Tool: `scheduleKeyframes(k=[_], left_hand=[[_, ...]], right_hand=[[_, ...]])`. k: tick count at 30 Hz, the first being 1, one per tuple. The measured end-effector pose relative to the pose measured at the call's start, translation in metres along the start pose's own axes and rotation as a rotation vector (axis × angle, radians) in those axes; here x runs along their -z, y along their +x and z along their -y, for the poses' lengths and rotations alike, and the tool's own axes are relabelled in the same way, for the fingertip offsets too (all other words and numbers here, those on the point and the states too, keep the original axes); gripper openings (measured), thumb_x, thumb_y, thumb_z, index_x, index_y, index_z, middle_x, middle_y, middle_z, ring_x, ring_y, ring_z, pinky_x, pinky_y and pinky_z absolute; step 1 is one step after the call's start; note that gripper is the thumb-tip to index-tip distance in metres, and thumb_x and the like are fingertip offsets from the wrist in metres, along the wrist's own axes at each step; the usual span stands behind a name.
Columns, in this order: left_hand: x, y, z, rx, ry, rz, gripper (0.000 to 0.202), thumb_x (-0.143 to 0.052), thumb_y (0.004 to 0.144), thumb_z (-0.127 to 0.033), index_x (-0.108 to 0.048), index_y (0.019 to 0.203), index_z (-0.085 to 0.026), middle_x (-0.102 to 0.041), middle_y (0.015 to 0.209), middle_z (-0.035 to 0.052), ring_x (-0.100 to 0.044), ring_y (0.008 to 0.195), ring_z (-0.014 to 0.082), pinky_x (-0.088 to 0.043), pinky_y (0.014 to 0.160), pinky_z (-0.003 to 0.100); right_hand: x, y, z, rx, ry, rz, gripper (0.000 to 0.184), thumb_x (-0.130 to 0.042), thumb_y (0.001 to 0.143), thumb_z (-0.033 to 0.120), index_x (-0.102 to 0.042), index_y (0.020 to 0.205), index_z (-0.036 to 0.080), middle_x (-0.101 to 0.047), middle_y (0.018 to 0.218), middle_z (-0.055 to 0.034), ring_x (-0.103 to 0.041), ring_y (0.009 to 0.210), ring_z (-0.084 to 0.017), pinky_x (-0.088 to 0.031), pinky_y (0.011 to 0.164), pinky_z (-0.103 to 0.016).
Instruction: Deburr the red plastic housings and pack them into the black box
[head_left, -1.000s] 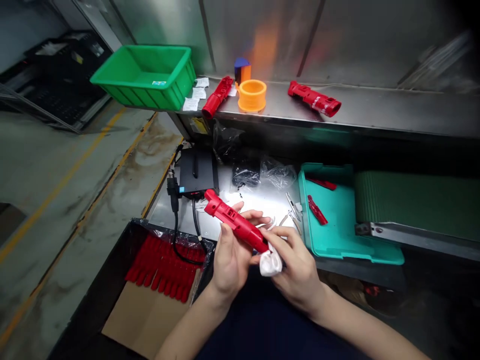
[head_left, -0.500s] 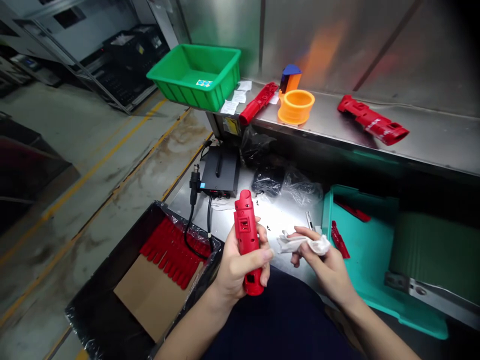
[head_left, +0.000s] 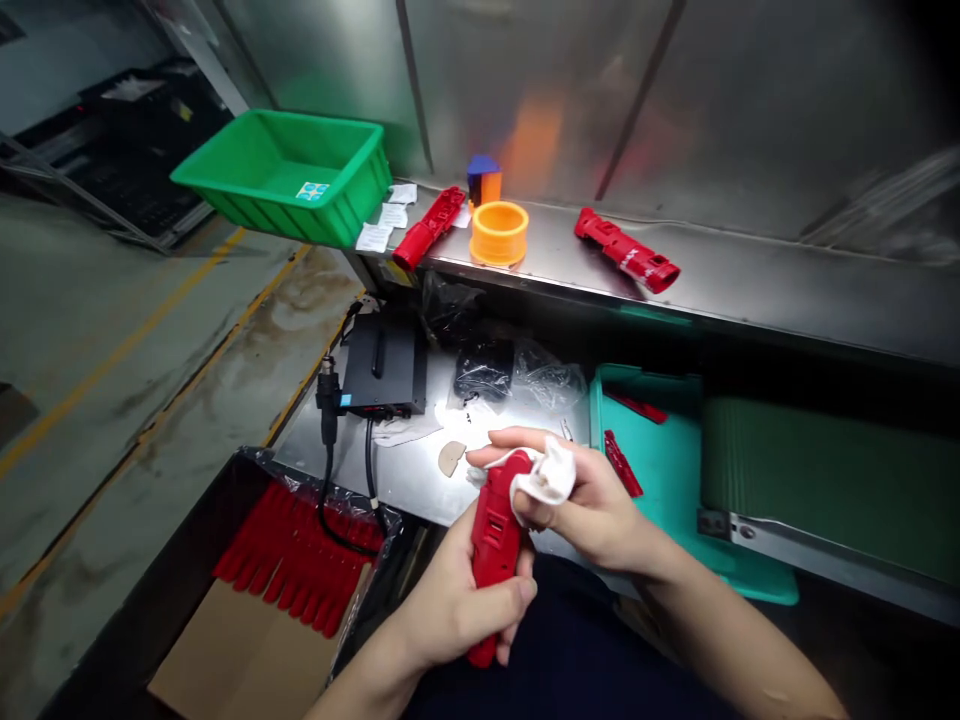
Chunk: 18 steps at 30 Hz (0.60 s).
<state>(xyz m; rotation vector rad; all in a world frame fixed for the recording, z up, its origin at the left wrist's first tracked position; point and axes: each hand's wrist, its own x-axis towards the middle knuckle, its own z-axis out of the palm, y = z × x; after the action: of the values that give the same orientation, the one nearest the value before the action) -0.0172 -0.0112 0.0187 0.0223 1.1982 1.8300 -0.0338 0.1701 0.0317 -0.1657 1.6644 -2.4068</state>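
White cloth now meets the red housing, pinched in the right hand; the left hand's closed fingers grip the housing.

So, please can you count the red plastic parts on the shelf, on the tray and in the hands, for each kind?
Red plastic housing in the left hand: 1
Long red plastic housings on the stainless steel shelf: 2
Thin red plastic strips on the teal plastic tray: 2
Total: 5
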Motion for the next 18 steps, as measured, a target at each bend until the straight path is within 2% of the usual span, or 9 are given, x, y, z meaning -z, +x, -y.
scheduleKeyframes(k=[2, 4, 6, 7, 9, 11, 13, 15, 18], left_hand=[[0.002, -0.001, 0.007, 0.059, 0.076, -0.019, 0.045, -0.075, 0.081, -0.022, -0.046, 0.115, -0.022, -0.058, 0.077, -0.0057, -0.049, 0.038, 0.0027, -0.046, 0.034, 0.014], [0.007, -0.003, 0.017, 0.095, 0.108, 0.006, 0.049, -0.077, 0.079, -0.024, -0.044, 0.116, -0.023, -0.058, 0.075, -0.0067, -0.047, 0.036, 0.0034, -0.045, 0.032, 0.015], [0.015, -0.004, 0.026, 0.097, 0.142, -0.024, 0.049, -0.079, 0.079, -0.030, -0.045, 0.113, -0.023, -0.058, 0.074, -0.0071, -0.047, 0.035, 0.0043, -0.044, 0.032, 0.016], [0.019, -0.005, 0.030, 0.088, 0.168, -0.080, 0.048, -0.080, 0.079, -0.033, -0.045, 0.109, -0.022, -0.057, 0.074, -0.0071, -0.048, 0.036, 0.0047, -0.044, 0.032, 0.016], [0.026, -0.006, 0.035, 0.064, 0.214, -0.249, 0.045, -0.081, 0.079, -0.039, -0.047, 0.102, -0.022, -0.055, 0.074, -0.0075, -0.048, 0.038, 0.0047, -0.044, 0.034, 0.017], [0.031, -0.006, 0.036, 0.025, 0.212, -0.390, 0.043, -0.081, 0.080, -0.043, -0.049, 0.100, -0.022, -0.052, 0.073, -0.0086, -0.047, 0.039, 0.0053, -0.044, 0.034, 0.018], [0.032, -0.006, 0.035, -0.023, 0.195, -0.459, 0.042, -0.080, 0.081, -0.044, -0.050, 0.101, -0.022, -0.051, 0.070, -0.0090, -0.048, 0.040, 0.0075, -0.046, 0.036, 0.021], [0.028, -0.004, 0.032, -0.057, 0.215, -0.499, 0.039, -0.080, 0.080, -0.043, -0.052, 0.096, -0.022, -0.051, 0.068, -0.0087, -0.051, 0.042, 0.0099, -0.050, 0.042, 0.025], [0.019, -0.001, 0.024, -0.046, 0.283, -0.521, 0.037, -0.082, 0.077, -0.040, -0.054, 0.090, -0.021, -0.052, 0.068, -0.0077, -0.054, 0.047, 0.0108, -0.050, 0.047, 0.025]], right_hand=[[-0.001, -0.007, -0.008, -0.017, 0.009, -0.012, 0.034, -0.077, 0.090, 0.037, -0.069, 0.121, 0.026, -0.077, 0.114, -0.0076, -0.065, 0.062, -0.011, -0.052, 0.051, -0.022], [-0.002, -0.013, -0.026, -0.023, -0.030, -0.070, 0.036, -0.073, 0.090, 0.051, -0.069, 0.114, 0.023, -0.078, 0.106, -0.0086, -0.058, 0.049, -0.010, -0.049, 0.042, -0.023], [-0.002, -0.019, -0.053, -0.045, -0.244, -0.188, 0.050, -0.056, 0.096, 0.065, -0.066, 0.118, 0.021, -0.077, 0.106, -0.0110, -0.062, 0.052, -0.013, -0.055, 0.047, -0.028], [-0.001, -0.022, -0.069, -0.073, -0.381, -0.253, 0.056, -0.043, 0.100, 0.067, -0.063, 0.123, 0.020, -0.076, 0.110, -0.0127, -0.064, 0.055, -0.015, -0.058, 0.051, -0.031], [0.007, -0.026, -0.103, -0.168, -0.605, -0.324, 0.055, -0.029, 0.107, 0.057, -0.058, 0.131, 0.017, -0.074, 0.115, -0.0153, -0.067, 0.061, -0.016, -0.061, 0.059, -0.034], [0.023, -0.029, -0.133, -0.282, -0.755, -0.295, 0.042, -0.042, 0.106, 0.047, -0.062, 0.126, 0.015, -0.073, 0.116, -0.0153, -0.071, 0.074, -0.019, -0.062, 0.071, -0.036], [0.046, -0.029, -0.153, -0.409, -0.926, -0.233, 0.032, -0.062, 0.100, 0.039, -0.066, 0.120, 0.015, -0.071, 0.119, -0.0129, -0.071, 0.096, -0.022, -0.060, 0.088, -0.041], [0.073, -0.024, -0.160, -0.536, -1.108, -0.182, 0.034, -0.069, 0.097, 0.037, -0.065, 0.123, 0.016, -0.067, 0.125, -0.0110, -0.068, 0.109, -0.025, -0.057, 0.096, -0.047], [0.115, -0.004, -0.155, -0.669, -1.369, -0.129, 0.036, -0.067, 0.098, 0.036, -0.062, 0.127, 0.014, -0.064, 0.129, -0.0120, -0.066, 0.113, -0.026, -0.056, 0.097, -0.048]])
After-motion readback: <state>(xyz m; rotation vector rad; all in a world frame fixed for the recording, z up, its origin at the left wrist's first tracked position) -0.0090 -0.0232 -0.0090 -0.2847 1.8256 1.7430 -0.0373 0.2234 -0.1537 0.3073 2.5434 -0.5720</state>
